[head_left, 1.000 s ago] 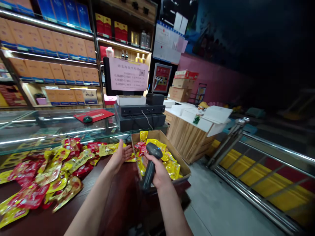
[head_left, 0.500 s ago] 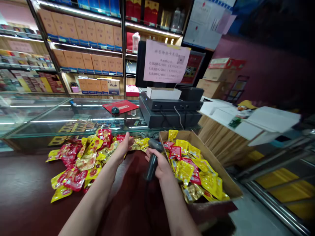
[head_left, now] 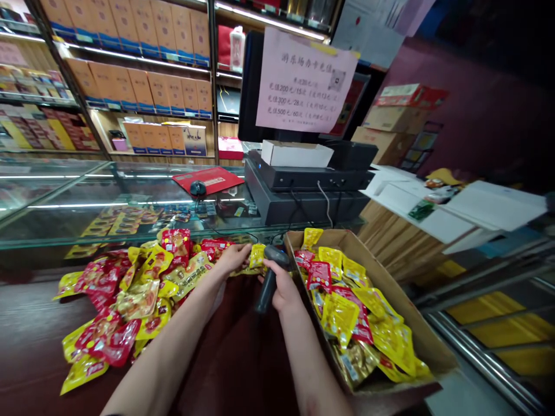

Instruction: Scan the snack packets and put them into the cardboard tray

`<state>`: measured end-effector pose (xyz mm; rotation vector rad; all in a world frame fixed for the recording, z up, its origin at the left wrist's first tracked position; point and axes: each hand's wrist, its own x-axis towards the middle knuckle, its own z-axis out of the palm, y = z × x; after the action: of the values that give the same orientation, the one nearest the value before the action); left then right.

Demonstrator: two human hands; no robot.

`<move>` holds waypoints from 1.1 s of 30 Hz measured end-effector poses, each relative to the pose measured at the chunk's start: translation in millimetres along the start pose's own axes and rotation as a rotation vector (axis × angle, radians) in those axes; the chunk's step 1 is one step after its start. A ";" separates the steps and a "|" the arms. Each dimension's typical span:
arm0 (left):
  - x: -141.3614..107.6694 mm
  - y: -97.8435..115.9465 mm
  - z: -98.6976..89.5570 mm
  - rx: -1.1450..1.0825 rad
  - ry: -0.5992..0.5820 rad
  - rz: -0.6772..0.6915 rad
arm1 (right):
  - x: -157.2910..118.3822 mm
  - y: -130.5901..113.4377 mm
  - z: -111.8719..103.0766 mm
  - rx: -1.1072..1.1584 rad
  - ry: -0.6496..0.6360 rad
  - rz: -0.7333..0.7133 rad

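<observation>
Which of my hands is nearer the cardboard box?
Right: your right hand, gripping the barcode scanner, is just beside the cardboard box; your left hand is farther left, at the loose snack packets.

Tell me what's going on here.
A person grips a dark handheld barcode scanner in their right hand. Their left hand is open beside a yellow foil packet. More red and yellow packets lie heaped on the dark wooden counter, and others fill an open cardboard box on the right.
</observation>
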<state>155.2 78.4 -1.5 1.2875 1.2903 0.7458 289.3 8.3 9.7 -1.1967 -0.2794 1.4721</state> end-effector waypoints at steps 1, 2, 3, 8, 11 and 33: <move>-5.5 -2.4 2.0 -0.008 -0.011 0.001 | -2.6 1.2 -1.6 -0.007 0.000 -0.006; -11.6 -5.0 4.0 -0.020 -0.022 0.010 | -6.3 2.5 -3.3 -0.013 0.000 -0.008; -18.2 -7.6 6.0 -0.041 -0.027 0.019 | -11.1 4.1 -5.1 -0.015 -0.005 -0.004; -55.7 -15.8 13.8 -0.270 0.047 0.009 | -47.6 13.8 -14.5 0.014 -0.117 0.069; -81.2 -18.6 15.3 -0.430 0.000 -0.021 | -74.3 20.8 -22.2 -0.029 -0.165 0.040; -122.5 -12.3 10.3 -0.584 0.047 0.093 | -166.0 61.2 -36.3 -0.434 -0.307 -0.141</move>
<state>136.8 -42.4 16.8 0.8594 0.9487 1.1241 250.6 -166.7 32.1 -1.2532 -0.9117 1.5117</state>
